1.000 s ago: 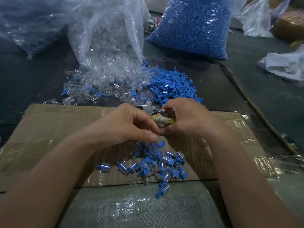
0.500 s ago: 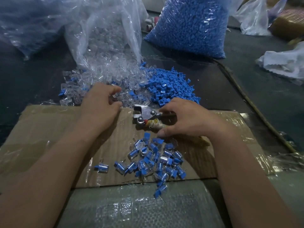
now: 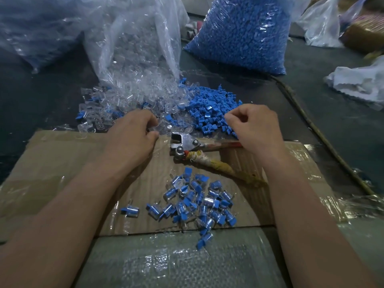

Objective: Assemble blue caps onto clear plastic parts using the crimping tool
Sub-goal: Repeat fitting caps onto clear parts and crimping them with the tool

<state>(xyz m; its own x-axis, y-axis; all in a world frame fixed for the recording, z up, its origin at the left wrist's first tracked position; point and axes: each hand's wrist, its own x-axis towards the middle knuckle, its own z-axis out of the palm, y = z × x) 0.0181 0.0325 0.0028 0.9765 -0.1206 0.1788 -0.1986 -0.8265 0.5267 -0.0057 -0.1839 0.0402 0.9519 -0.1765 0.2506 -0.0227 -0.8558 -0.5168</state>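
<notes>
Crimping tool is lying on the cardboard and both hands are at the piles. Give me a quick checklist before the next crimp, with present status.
1. Crimping tool free to pick up: ok. It lies on the cardboard with no hand on it.
2. Clear part in the left hand: cannot tell. Its fingers curl at the edge of the clear parts pile.
3. Blue cap in the right hand: cannot tell. Its fingers are curled over the blue caps pile, and no cap shows.
4. Tool's jaws free of a leftover part: cannot tell.
5. Finished pieces clear of the tool's head: ok. They lie nearer the person.
</notes>
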